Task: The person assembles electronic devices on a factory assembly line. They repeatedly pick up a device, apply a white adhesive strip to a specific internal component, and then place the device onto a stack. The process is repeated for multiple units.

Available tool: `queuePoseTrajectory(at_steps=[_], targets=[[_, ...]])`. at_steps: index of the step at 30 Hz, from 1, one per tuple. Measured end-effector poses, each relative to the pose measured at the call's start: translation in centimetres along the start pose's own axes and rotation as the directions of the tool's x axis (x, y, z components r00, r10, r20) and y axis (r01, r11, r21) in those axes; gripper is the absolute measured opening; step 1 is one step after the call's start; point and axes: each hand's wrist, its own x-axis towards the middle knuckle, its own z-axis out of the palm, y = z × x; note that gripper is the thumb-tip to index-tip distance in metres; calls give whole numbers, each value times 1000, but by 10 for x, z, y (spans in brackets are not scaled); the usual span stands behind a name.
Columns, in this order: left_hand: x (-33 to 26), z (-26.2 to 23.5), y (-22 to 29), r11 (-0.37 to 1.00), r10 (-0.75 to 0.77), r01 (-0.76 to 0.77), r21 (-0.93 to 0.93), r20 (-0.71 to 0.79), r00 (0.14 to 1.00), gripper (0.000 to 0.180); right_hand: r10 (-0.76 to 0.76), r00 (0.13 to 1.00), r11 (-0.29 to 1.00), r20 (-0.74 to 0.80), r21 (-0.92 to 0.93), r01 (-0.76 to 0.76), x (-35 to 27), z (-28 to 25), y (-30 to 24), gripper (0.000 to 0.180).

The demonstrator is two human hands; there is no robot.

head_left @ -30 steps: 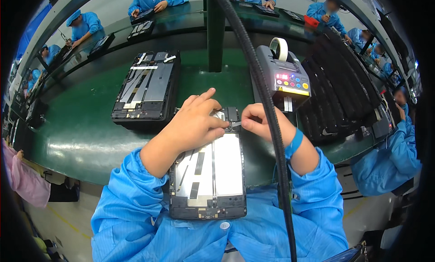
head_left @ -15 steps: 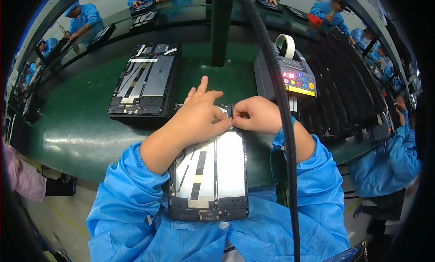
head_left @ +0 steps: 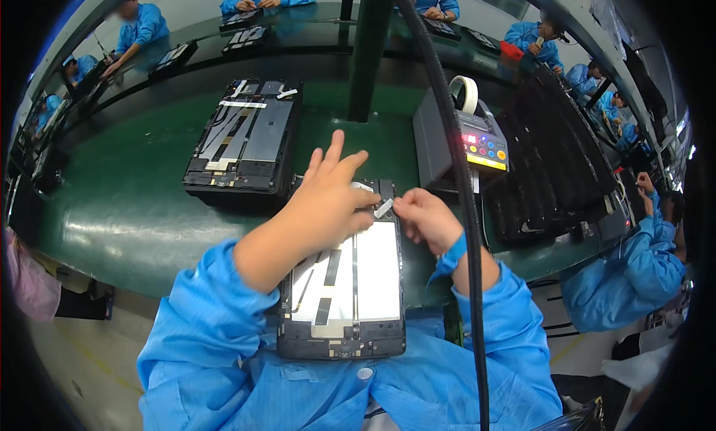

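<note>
Tablet (head_left: 378, 282) probably stiff, fragile inside; hold by rim (head_left: 402, 331). Left hand (head_left: 329, 197) spread over top; right hand (head_left: 432, 218) by tape (head_left: 383, 208), pinch unclear.

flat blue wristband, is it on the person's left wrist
No, the flat blue wristband is around the wrist of the right hand.
</note>
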Motion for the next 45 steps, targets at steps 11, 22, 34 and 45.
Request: queuePoseTrajectory(at_steps=[11,22,34,45], targets=[[-174,6,31,857,-177,211,-469,117,977,115,-394,911,836,121,-364,410,-137,49,40,80],[-99,-95,-56,742,-208,-36,-670,-281,937,95,-633,763,773,130,53,632,-34,93,-82,70],[-93,-99,-193,405,-435,28,-914,-166,885,103,-409,900,902,147,-86,424,102,161,-76,89],[-120,-67,-159,697,-516,178,-695,-315,796,108,-400,894,906,204,238,351,86,162,-69,90]])
